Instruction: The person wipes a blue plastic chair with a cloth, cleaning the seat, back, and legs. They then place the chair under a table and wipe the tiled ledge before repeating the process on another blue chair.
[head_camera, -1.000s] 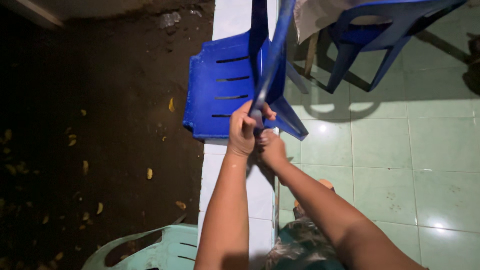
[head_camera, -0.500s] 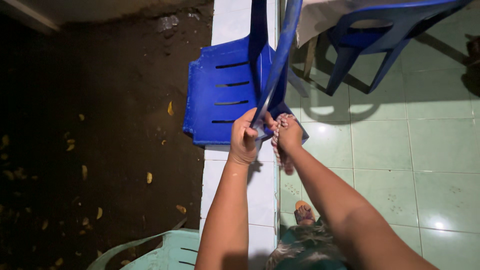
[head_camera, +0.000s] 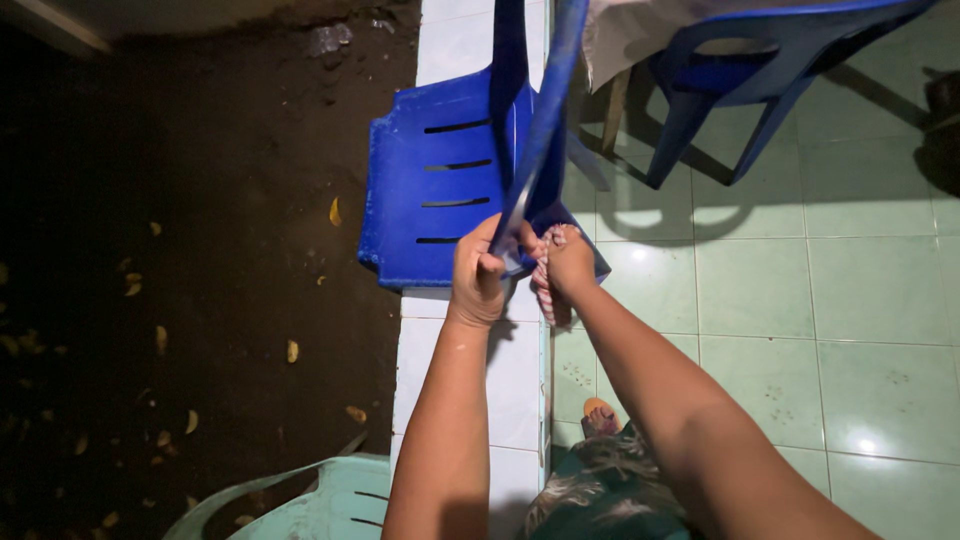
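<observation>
Far left of the white tiled ledge (head_camera: 470, 380): dark bare ground (head_camera: 200, 250), scattered with small yellow fallen leaves (head_camera: 292, 351). Below that ground, against the ledge's lower left side, the rim and slotted back of a pale green plastic chair (head_camera: 310, 500).

On the ledge's upper stretch: a blue plastic chair (head_camera: 430, 190), tipped over, its slotted back facing up and hanging out past the ledge's left edge over the dark ground. One blue chair leg (head_camera: 540, 120) runs up and away from the ledge, toward the top of the view.

Left hand (head_camera: 478, 275): closed in a fist round the lower end of that leg, directly above the ledge. Forearm lies along the ledge.

Right hand (head_camera: 568, 262): just right of the left hand, at the ledge's right edge, fingers curled shut on a striped red-and-white cloth (head_camera: 545, 290). The cloth is pressed against the chair beside the leg's end; a short piece hangs below the hand.

Right of the ledge: pale green glossy floor tiles (head_camera: 780, 300) with light glare. A sandalled foot (head_camera: 598, 415) stands on the tiles close against the ledge's right side. Further right and up from the ledge, a second blue plastic chair (head_camera: 760, 70) stands on the tiles, casting a shadow.
</observation>
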